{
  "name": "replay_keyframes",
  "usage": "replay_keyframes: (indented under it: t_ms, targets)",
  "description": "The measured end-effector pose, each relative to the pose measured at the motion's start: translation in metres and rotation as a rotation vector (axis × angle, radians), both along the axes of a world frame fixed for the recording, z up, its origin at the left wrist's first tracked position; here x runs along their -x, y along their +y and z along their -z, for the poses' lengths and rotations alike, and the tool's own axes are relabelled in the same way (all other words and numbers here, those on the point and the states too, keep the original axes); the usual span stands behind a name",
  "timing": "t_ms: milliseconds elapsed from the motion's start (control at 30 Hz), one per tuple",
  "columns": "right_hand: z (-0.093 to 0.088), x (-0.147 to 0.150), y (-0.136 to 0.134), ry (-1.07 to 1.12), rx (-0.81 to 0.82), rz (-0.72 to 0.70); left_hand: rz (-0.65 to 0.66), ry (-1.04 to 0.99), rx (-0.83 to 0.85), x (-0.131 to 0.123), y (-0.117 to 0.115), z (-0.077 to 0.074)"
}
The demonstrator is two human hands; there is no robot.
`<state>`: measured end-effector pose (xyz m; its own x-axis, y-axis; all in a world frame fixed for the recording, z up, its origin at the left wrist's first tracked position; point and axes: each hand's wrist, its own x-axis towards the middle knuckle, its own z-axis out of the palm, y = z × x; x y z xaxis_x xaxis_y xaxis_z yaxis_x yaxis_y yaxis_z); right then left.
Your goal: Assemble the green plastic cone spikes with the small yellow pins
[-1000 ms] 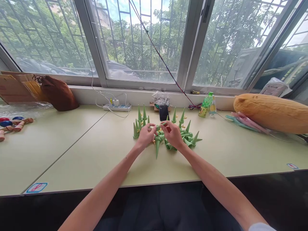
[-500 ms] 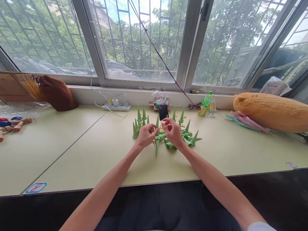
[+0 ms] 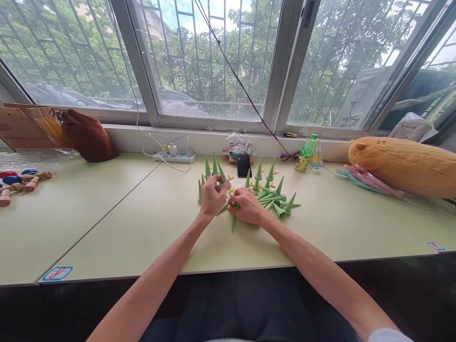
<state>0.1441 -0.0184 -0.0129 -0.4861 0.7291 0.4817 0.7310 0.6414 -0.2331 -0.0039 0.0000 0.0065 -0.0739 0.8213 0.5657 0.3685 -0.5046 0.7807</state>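
My left hand (image 3: 213, 197) pinches a green plastic plant watering spike (image 3: 221, 170) that points up and leans left, with a small yellow valve (image 3: 230, 178) beside its base. Lower and to the right, my right hand (image 3: 246, 206) is closed with its fingers curled on another green watering spike (image 3: 233, 223), whose tip points toward me. That hand covers most of this spike's collar. Several spikes stand upright behind both hands, among them one with a yellow valve (image 3: 271, 172). More green spikes (image 3: 280, 209) lie in a pile right of my right hand.
A black phone (image 3: 244, 166) leans at the back, with a power strip (image 3: 174, 156) to its left. Bottles (image 3: 304, 154) stand back right, near an orange plush cushion (image 3: 399, 164). Wooden toys (image 3: 30, 184) and a brown bag (image 3: 87, 135) are at the left.
My left hand has risen slightly with a spike now upright in its fingers. My right hand has moved down and left onto another spike. The view has shifted slightly.
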Motion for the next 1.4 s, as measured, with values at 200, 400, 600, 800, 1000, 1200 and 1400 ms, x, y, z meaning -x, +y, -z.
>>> replay_keyframes:
  t_ms: [200,400,600,800,1000,1200,1400]
  targets:
    - [0.002,0.002,-0.002,-0.066,-0.010,0.039,-0.004,0.033,-0.045,-0.003,0.001,0.002]
    - [0.001,0.006,-0.003,-0.094,-0.005,0.037,-0.007,0.072,-0.062,-0.002,0.002,0.004]
    - [0.002,0.006,-0.003,-0.090,0.030,0.022,-0.029,0.105,-0.068,-0.003,0.003,0.005]
    - [0.005,0.006,-0.001,-0.082,0.032,0.026,-0.033,0.099,-0.070,-0.003,0.003,0.005]
    - [0.004,0.006,0.000,-0.053,0.039,0.024,-0.031,0.072,-0.082,-0.003,0.001,0.002]
    - [0.001,0.000,0.006,0.169,0.039,0.036,-0.045,-0.009,-0.053,-0.004,-0.006,-0.006]
    - [-0.002,-0.010,0.011,0.303,0.049,0.120,-0.009,-0.017,-0.016,-0.005,-0.007,-0.006]
